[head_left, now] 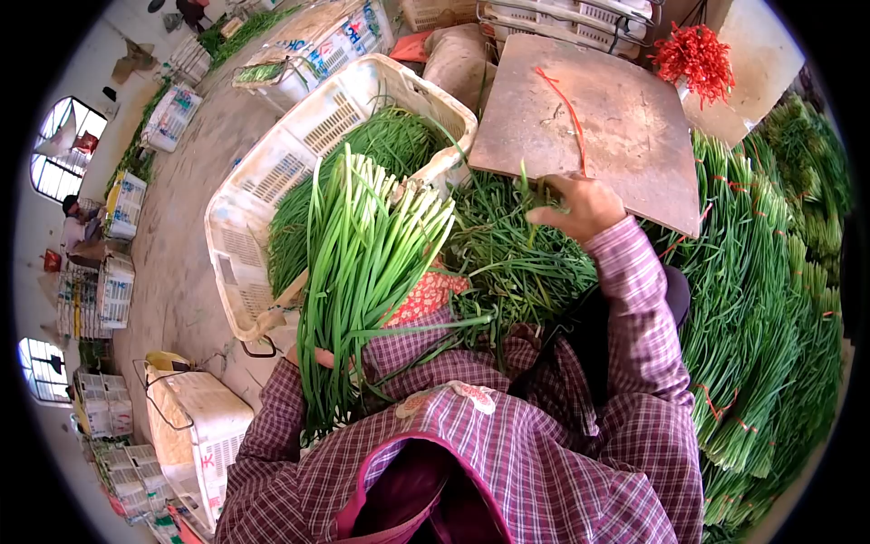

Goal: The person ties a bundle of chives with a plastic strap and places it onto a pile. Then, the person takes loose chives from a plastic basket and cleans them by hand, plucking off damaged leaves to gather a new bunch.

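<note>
A thick bunch of garlic chives [372, 227] with pale stem ends lies across my left forearm and lap, stems pointing away from me. My left hand [317, 357] is closed around its leafy lower part, with the fingers mostly hidden beneath the leaves. At the near edge of a board, my right hand [584, 207] has thumb and forefinger apart with a gap between them. A short green leaf [524, 177] stands close to those fingertips, apparently not gripped. Loose leaf scraps [517, 254] pile up below this hand.
A white plastic crate [263, 186] with more chives stands ahead on the left. A red tie [571, 113] lies on the board [625, 136]; a cluster of red ties [696, 62] hangs beyond. Tied chive bundles [761, 308] fill the right side. Another person [82, 227] sits far left.
</note>
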Demonstrator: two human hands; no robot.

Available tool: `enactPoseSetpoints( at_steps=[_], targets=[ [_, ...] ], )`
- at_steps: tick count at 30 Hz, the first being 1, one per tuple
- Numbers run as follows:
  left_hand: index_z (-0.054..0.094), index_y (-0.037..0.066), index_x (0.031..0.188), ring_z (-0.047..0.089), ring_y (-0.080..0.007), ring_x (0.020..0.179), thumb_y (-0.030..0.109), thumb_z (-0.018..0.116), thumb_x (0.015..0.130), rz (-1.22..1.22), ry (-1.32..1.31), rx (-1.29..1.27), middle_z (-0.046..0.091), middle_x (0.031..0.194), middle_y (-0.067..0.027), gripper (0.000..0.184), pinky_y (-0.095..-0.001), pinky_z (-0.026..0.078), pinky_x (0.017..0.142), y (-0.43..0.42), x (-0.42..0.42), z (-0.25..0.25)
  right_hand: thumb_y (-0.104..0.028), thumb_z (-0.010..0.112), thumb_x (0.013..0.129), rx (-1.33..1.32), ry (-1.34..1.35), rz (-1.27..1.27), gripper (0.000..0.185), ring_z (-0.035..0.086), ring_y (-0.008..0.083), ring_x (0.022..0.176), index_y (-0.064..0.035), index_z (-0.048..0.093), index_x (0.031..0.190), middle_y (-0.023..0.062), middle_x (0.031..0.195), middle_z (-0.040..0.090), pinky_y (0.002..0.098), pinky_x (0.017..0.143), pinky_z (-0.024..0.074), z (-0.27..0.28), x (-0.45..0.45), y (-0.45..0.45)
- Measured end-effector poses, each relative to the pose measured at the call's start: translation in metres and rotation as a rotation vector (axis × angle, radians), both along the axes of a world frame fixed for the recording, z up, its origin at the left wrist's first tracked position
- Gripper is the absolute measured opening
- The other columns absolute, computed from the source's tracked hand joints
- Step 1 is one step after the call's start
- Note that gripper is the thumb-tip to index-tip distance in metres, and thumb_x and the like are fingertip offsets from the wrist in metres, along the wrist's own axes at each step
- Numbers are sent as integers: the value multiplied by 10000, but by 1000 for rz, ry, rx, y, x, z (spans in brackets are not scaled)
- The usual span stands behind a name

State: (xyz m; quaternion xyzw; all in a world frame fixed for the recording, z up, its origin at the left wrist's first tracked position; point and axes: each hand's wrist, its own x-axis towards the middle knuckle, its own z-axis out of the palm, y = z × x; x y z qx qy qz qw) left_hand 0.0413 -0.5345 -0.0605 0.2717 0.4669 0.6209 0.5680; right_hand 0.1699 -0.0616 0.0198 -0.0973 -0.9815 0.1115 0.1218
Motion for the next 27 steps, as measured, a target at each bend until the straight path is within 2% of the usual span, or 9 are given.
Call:
enactPoseSetpoints(
  at_steps=[5, 7, 12, 15, 20, 22, 23, 25, 27],
  targets=[
    [578, -20, 1091, 592, -223, 776, 282, 632, 862, 0, 4, -51, 621, 922, -117, 383, -344, 499, 662, -2, 1, -2, -404, 704, 790, -330, 434, 163, 311, 656, 210, 634, -121, 685, 920, 81, 799, 657, 345, 566, 552, 26, -18, -76],
    [576, -19, 1102, 592, -222, 791, 288, 634, 861, 2, 8, -72, 622, 937, -115, 395, -347, 498, 676, -3, 0, -3, -370, 724, 773, -387, 304, 117, 309, 648, 220, 613, -89, 673, 891, 77, 796, 646, 344, 542, 540, 25, -24, -110],
    [571, -16, 1129, 591, -218, 830, 303, 638, 859, 24, 34, -133, 625, 974, -109, 424, -352, 496, 708, -9, 0, -8, -318, 712, 782, -213, 372, 102, 307, 610, 171, 567, -43, 623, 886, 76, 790, 609, 339, 485, 513, 3, -41, -124],
    [568, -14, 1145, 591, -216, 853, 312, 640, 857, 49, 47, -181, 626, 997, -105, 441, -356, 496, 728, -15, -1, -9, -248, 663, 812, -22, 345, -12, 186, 596, 145, 535, -76, 591, 828, 87, 774, 604, 310, 405, 482, -2, -45, -98],
    [563, -12, 1172, 591, -213, 892, 327, 644, 855, 93, 94, -300, 629, 1034, -99, 471, -362, 494, 760, -24, -2, -18, -267, 644, 838, -20, 379, -166, 208, 607, 169, 517, -70, 636, 903, 106, 752, 651, 323, 493, 524, 10, -40, -46],
    [561, -11, 1183, 590, -212, 908, 334, 646, 854, 106, 124, -371, 630, 1049, -97, 484, -364, 493, 773, -27, -5, -24, -285, 649, 839, -441, 484, 132, 252, 638, 204, 562, -54, 650, 941, 144, 811, 688, 338, 577, 544, 31, -40, -68],
    [560, -10, 1189, 590, -211, 915, 337, 646, 854, 113, 139, -412, 630, 1057, -96, 490, -365, 493, 780, -29, -5, -27, -272, 660, 834, -644, 259, 125, 264, 666, 244, 636, -43, 643, 964, 158, 848, 699, 358, 650, 549, 47, -35, -85],
    [557, -9, 1199, 590, -210, 931, 343, 648, 853, 126, 166, -506, 631, 1072, -93, 502, -367, 493, 793, -35, -7, -34, -185, 643, 860, -703, 324, 285, 210, 637, 140, 545, -20, 661, 989, 123, 799, 708, 308, 545, 547, 48, -39, -109],
    [555, -8, 1210, 590, -209, 946, 349, 650, 852, 140, 237, -529, 632, 1087, -91, 514, -370, 492, 806, -39, -6, -34, -125, 629, 837, -731, 430, 299, 173, 647, 168, 576, 3, 667, 948, 142, 784, 699, 302, 581, 544, 33, -50, -123]
  ],
)
